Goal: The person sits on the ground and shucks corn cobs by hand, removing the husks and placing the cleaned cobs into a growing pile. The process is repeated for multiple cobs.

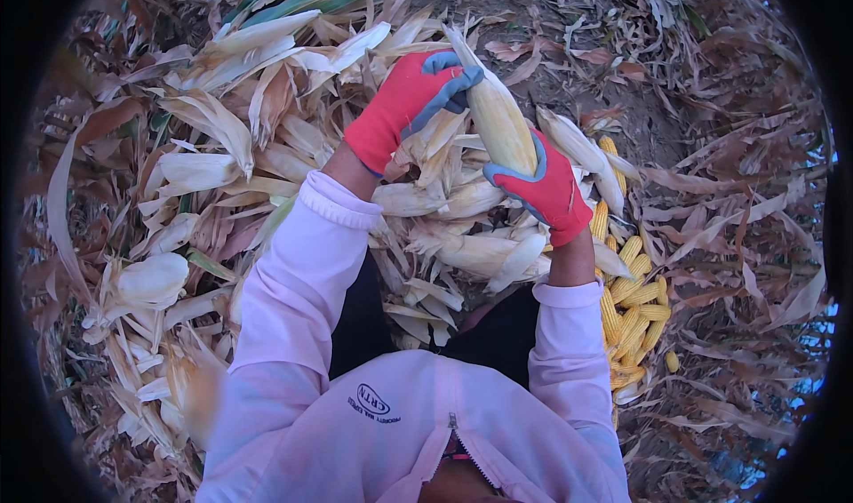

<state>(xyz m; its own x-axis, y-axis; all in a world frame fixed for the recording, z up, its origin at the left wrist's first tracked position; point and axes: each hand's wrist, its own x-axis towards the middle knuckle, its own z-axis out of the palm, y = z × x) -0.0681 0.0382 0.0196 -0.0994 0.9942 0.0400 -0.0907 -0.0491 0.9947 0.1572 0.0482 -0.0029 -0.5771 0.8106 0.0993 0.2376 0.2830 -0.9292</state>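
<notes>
Above a heap of pale dry corn husks [475,252], red-and-blue-grey gloved right hand [549,190] is wrapped round the lower end of a pale husk-covered corn ear [499,116]; matching gloved left hand [416,96] bent against its upper left side, can't tell if pinching; bare yellow corn ears [631,321] piled beside pale pink right sleeve [571,336]

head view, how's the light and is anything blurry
In the head view, soft bluish light without hard shadows; black fisheye rim at the corners; a hazy smear beside the left sleeve; husk-covered ear, left hand and right hand look fairly sharp.
</notes>
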